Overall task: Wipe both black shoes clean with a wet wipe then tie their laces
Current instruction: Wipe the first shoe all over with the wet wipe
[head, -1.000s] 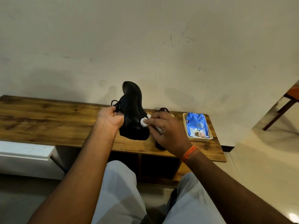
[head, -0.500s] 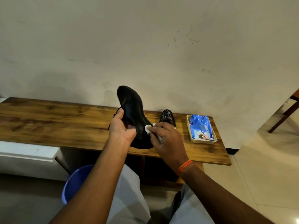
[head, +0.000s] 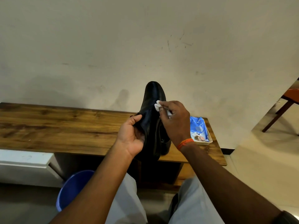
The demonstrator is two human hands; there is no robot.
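Black shoe (head: 152, 110) is gripped toe-up by the left hand (head: 131, 136); wet wipe (head: 157, 106) is pinched against it by the right hand (head: 175, 120)

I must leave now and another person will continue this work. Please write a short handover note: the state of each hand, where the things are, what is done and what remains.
Left hand: grips the black shoe at its heel end, toe pointing up, above the wooden bench.
Right hand: fingers pinch the wet wipe against the upper part of that shoe.
Second shoe: on the bench behind the hands, mostly hidden.
Wipes pack: in the white tray at the bench's right end. A blue bucket stands on the floor.
Done: wiping of the first shoe is under way.
Left: finish this shoe, wipe the second, tie both laces.
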